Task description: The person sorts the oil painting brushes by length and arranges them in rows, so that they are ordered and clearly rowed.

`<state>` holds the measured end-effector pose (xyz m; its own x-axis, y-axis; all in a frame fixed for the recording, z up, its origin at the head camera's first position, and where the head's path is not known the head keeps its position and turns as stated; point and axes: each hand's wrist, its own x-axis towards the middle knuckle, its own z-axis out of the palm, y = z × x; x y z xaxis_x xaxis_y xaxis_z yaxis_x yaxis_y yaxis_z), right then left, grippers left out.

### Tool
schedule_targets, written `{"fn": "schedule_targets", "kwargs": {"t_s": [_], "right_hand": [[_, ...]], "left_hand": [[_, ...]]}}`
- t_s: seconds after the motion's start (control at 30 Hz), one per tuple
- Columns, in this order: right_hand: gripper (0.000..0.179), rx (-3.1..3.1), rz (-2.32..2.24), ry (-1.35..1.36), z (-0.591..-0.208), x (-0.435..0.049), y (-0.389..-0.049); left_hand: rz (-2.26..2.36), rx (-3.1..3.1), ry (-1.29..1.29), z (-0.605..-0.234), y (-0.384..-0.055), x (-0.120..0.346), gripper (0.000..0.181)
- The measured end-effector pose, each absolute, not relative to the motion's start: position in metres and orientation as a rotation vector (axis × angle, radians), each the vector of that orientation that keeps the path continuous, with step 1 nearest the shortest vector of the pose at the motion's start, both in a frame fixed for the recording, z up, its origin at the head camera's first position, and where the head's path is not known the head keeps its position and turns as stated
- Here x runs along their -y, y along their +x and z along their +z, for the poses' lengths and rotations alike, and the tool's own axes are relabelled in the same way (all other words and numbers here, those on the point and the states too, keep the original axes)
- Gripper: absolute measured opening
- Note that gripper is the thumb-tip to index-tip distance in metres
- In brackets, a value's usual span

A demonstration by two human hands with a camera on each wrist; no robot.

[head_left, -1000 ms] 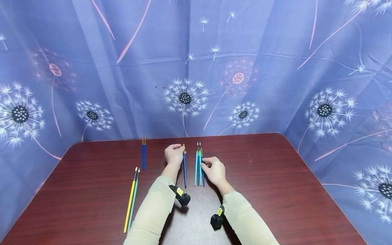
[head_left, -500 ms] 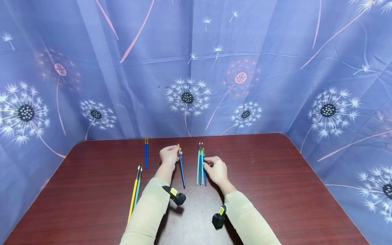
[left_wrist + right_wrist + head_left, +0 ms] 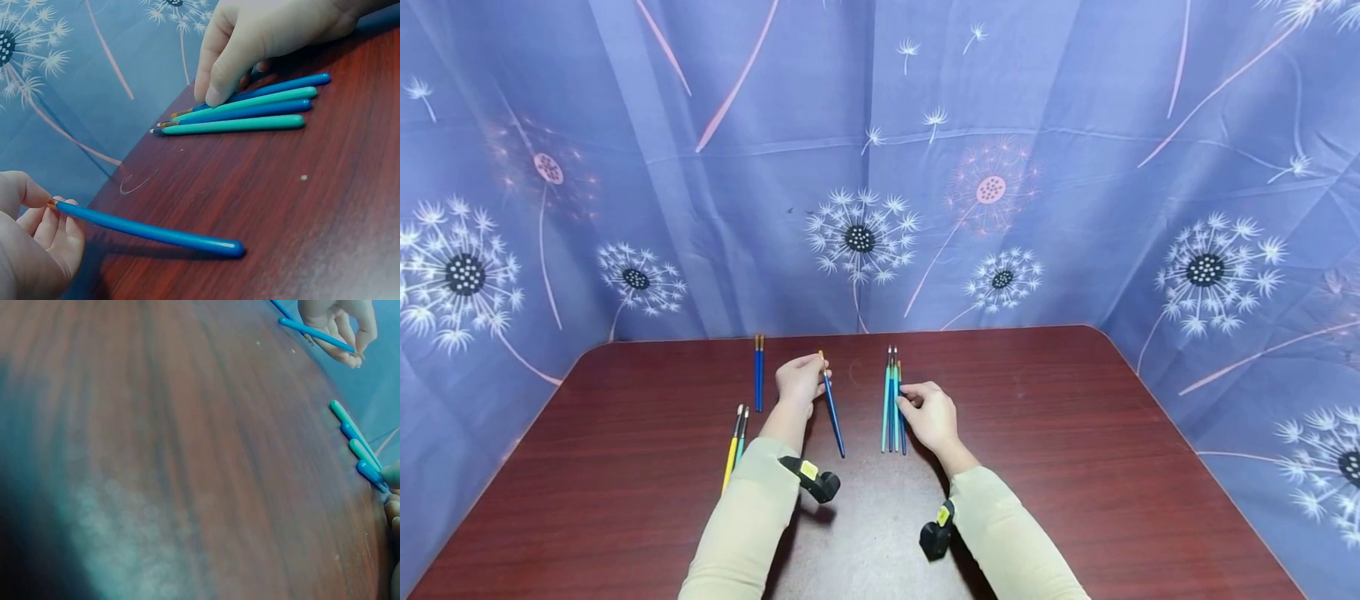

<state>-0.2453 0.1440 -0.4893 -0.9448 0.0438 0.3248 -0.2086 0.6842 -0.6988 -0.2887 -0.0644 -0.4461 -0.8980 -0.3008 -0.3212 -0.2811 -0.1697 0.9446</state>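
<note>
My left hand [image 3: 799, 379] pinches a blue paintbrush [image 3: 833, 417] by its bristle end, between thumb and fingers. In the left wrist view its handle slants over the table with a shadow beneath; whether the tip touches the wood is unclear. My right hand [image 3: 931, 414] has thumb and forefinger on the outermost blue paintbrush [image 3: 312, 80] of a row. Beside it lie another blue paintbrush [image 3: 294, 107] and two green paintbrushes [image 3: 281, 123], handles towards me. At the right wrist view's edge, only part of my right hand [image 3: 394, 494] shows.
Two blue paintbrushes [image 3: 759, 375] lie near the table's back edge, left of my left hand. A yellow paintbrush [image 3: 730, 458] and a green one [image 3: 742, 437] lie nearer, partly covered by my left sleeve. A patterned curtain [image 3: 737, 208] hangs behind the brown table [image 3: 1075, 433].
My left hand has moved left, carrying the blue paintbrush away from the row and tilting it. My right hand stays at the row.
</note>
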Motion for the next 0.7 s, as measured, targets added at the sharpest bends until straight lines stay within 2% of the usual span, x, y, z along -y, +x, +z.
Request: {"fn": "schedule_targets", "kwargs": {"t_s": [0.7], "right_hand": [[0.021, 2.580, 1.123, 0.128, -0.492, -0.144, -0.247]], "left_hand": [[-2.414, 1.991, 0.676, -0.445, -0.288, 0.092, 0.039]]}}
